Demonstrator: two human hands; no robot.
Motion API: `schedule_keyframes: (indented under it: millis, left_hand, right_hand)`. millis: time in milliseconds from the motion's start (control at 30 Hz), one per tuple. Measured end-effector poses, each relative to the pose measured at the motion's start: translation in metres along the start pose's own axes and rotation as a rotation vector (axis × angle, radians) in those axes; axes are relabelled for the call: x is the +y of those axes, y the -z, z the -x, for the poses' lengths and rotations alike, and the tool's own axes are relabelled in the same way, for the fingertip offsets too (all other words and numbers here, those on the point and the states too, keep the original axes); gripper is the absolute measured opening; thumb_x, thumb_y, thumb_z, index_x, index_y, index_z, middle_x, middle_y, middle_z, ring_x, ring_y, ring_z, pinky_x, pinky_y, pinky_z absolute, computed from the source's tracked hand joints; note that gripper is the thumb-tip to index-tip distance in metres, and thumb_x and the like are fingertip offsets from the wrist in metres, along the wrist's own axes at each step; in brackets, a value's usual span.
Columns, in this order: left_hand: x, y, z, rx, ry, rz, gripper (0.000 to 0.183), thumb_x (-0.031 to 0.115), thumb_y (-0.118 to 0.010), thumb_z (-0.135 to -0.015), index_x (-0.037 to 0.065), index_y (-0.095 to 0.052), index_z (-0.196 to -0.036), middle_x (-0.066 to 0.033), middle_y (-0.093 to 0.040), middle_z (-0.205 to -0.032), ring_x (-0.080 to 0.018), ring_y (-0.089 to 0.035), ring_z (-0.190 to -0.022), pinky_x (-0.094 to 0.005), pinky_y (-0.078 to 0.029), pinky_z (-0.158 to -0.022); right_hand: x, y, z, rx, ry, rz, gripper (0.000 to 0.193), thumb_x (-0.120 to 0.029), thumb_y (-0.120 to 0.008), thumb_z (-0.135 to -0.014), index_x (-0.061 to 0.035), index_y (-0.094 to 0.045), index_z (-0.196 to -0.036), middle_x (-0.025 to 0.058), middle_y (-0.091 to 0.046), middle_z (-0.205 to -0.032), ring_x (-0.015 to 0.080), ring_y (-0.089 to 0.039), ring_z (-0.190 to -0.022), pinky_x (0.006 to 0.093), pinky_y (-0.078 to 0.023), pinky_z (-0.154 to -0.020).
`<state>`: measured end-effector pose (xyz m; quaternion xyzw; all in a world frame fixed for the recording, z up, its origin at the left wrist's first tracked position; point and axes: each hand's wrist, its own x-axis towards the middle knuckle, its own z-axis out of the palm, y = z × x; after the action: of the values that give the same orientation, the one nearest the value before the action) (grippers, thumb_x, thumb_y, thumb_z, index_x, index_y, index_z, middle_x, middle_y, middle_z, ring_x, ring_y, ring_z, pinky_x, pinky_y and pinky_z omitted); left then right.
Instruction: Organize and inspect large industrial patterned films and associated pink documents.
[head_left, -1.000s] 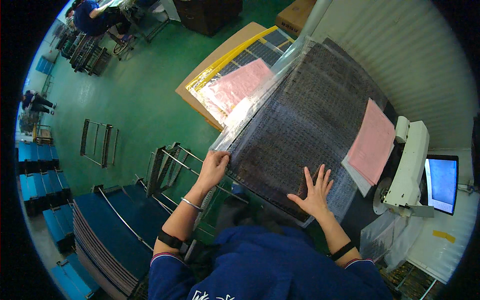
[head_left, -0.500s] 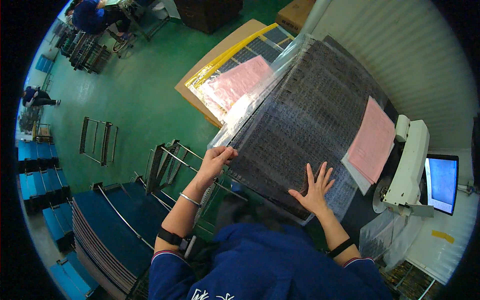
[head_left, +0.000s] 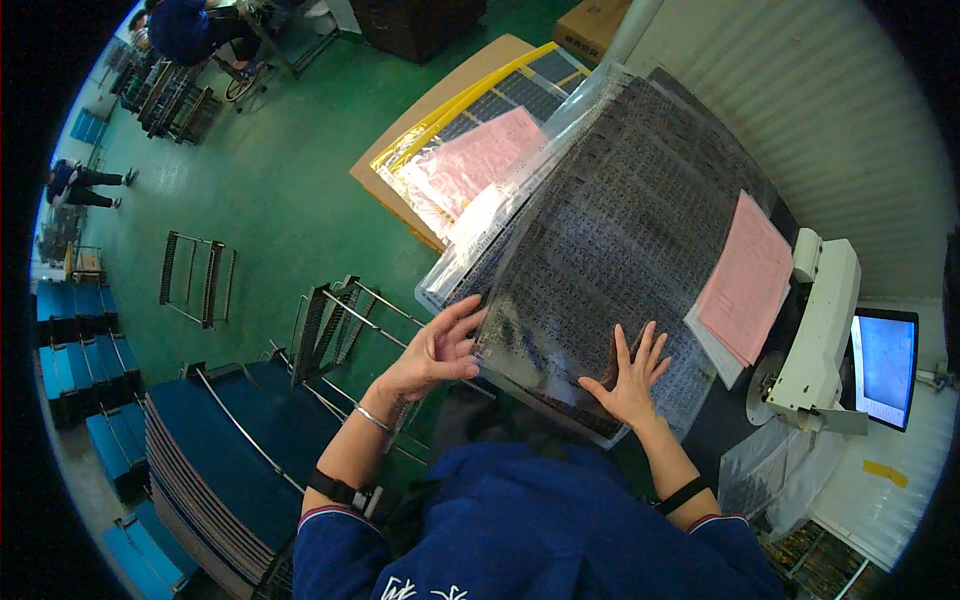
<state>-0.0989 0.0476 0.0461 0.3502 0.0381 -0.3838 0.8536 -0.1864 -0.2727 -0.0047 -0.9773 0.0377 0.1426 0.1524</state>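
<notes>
A stack of large dark film sheets with fine printed patterns [head_left: 620,230] lies in front of me. My right hand [head_left: 632,388] rests on its near part, fingers spread and palm down. At the stack's near left corner is my left hand [head_left: 435,352], thumb and fingers apart, close against the edge of the top sheet. That sheet bows up slightly at this corner, and lighter sheet edges show beneath it. I cannot tell whether the left fingertips touch it. Pink papers [head_left: 743,280] lie over white ones on the stack's right side.
Beyond the stack's left side are a yellow-edged clear package [head_left: 480,120] and cardboard. At right stand a cream-coloured machine [head_left: 820,320] and a monitor [head_left: 884,368]. Metal racks [head_left: 335,330] and a rack of dark panels [head_left: 235,450] stand at left. Other people are farther off.
My left hand has opened from a pinch at the sheet's corner. The top sheet's left edge has shifted right and bowed up. My right hand stays in place.
</notes>
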Motion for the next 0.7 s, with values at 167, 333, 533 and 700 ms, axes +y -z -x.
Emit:
schedule_keyframes:
  millis: [167, 333, 533, 700]
  left_hand:
    - [-0.013, 0.001, 0.003, 0.031, 0.047, 0.016, 0.086, -0.017, -0.064, -0.065, 0.004, -0.024, -0.138, -0.0087, -0.033, -0.139, -0.0188, -0.04, -0.122, -0.0275, -0.042, -0.093]
    - [-0.021, -0.002, -0.001, 0.043, -0.022, -0.05, 0.078, -0.011, -0.067, -0.068, 0.003, -0.029, -0.135, -0.0104, -0.037, -0.136, -0.0202, -0.045, -0.117, -0.0335, -0.044, -0.094]
    - [-0.032, -0.002, -0.011, 0.302, -0.181, -0.464, 0.079, 0.0, -0.078, -0.063, 0.002, -0.036, -0.13, -0.0138, -0.049, -0.122, -0.0205, -0.054, -0.103, -0.0334, -0.047, -0.087]
    - [-0.038, -0.004, -0.017, 0.294, -0.287, -0.516, 0.083, 0.001, -0.08, -0.061, 0.002, -0.035, -0.131, -0.0126, -0.05, -0.12, -0.0182, -0.055, -0.101, -0.0305, -0.049, -0.082]
  right_hand:
    - [-0.003, 0.003, 0.0, -0.01, -0.009, 0.001, 0.099, -0.066, -0.061, -0.067, -0.0235, -0.013, -0.143, 0.0253, 0.013, -0.144, 0.0496, 0.017, -0.129, 0.0708, 0.004, -0.093]
    - [-0.003, 0.003, 0.0, -0.016, -0.012, -0.001, 0.099, -0.065, -0.061, -0.067, -0.0233, -0.012, -0.143, 0.0254, 0.013, -0.144, 0.0496, 0.017, -0.129, 0.0707, 0.004, -0.093]
    - [-0.002, 0.003, -0.001, -0.022, -0.01, 0.015, 0.1, -0.066, -0.061, -0.067, -0.0236, -0.012, -0.143, 0.0253, 0.013, -0.144, 0.0494, 0.017, -0.129, 0.0707, 0.004, -0.093]
    - [0.0, 0.001, 0.0, -0.006, 0.007, 0.013, 0.1, -0.067, -0.06, -0.066, -0.0242, -0.012, -0.143, 0.0258, 0.013, -0.144, 0.0497, 0.016, -0.129, 0.0711, 0.003, -0.093]
